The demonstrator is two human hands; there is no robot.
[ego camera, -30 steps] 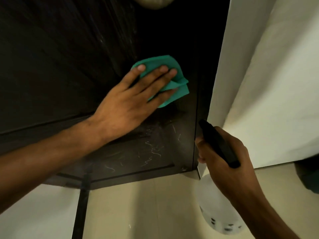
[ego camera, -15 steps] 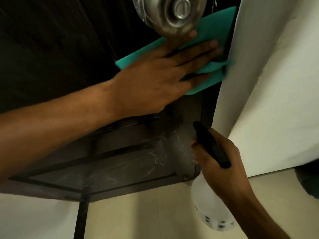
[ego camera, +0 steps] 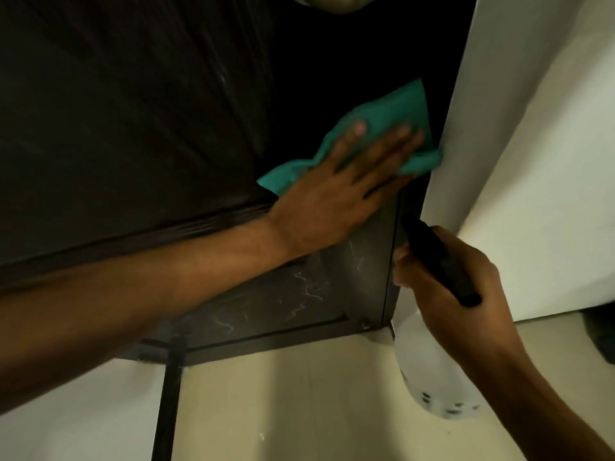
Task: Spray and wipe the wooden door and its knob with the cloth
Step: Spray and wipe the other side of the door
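Observation:
The dark wooden door [ego camera: 133, 128] fills the upper left of the head view. Its metal knob [ego camera: 332, 1] just shows at the top edge. My left hand [ego camera: 342, 194] lies flat with straight fingers on a green cloth [ego camera: 392, 118], pressing it against the door near the door's right edge. My right hand [ego camera: 459, 287] grips the black head of a white spray bottle [ego camera: 429, 371], held low beside the door's bottom right corner. Pale streaks mark the lower door panel [ego camera: 299, 294].
A white wall [ego camera: 532, 161] stands right of the door edge, close to the cloth. Beige floor [ego camera: 283, 410] lies below, with a dark strip [ego camera: 168, 410] running down from the door. A dark object [ego camera: 602, 334] sits at the far right edge.
The cloth and my left hand have slid down from just under the knob to lower on the door. The knob has moved almost out of view at the top. My right hand stayed put.

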